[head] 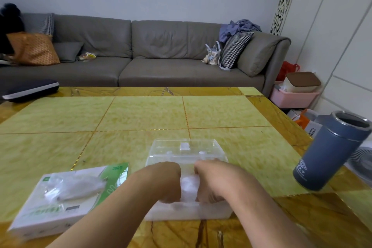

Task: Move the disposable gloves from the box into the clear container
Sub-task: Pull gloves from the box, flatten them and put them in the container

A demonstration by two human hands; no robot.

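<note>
Living room, grey sofa (128, 54) behind; work surface is a yellow-green tiled table (141, 115). Clear container (186, 210) sits at the near edge, lid swung back. Both hands are down inside it: left hand (168, 182) and right hand (210, 182) side by side, fingers curled under and out of sight, so whether they pinch or only press cannot be told. Whitish gloves (189, 186) show between them, already in the container. Glove box (66, 199) lies just left, beside the left forearm, film glove material bulging from its opening. Blue flask (330, 151) stands well right. Judged step: packing a batch down. Next move calls for withdrawing without dragging gloves out, then back to the box.
</note>
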